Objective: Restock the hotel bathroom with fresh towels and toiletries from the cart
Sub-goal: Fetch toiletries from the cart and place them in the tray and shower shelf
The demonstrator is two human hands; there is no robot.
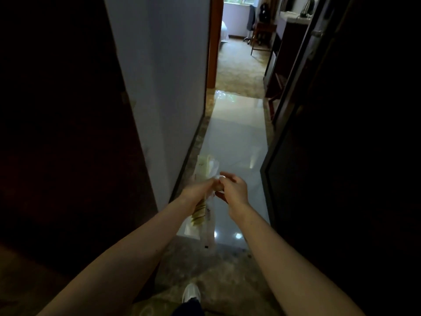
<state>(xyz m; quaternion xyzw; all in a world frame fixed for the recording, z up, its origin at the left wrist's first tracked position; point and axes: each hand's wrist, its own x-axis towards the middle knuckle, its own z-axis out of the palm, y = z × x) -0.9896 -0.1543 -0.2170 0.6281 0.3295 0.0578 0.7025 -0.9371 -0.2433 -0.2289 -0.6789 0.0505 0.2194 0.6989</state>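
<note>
In the near entry hall, the left hand (200,189) clamped a bundle of toiletry packets (203,215), held out over the glossy floor (237,137); the right hand (234,188) pinched something small and white beside it. Loose packets hanging below could slip and scatter

The shiny pale tile floor (237,137) runs up the middle of the frame, with a brown stone edge (218,270) at the bottom where a white shoe (191,292) stands, and tan carpet (239,71) starts farther up near the top.
</note>
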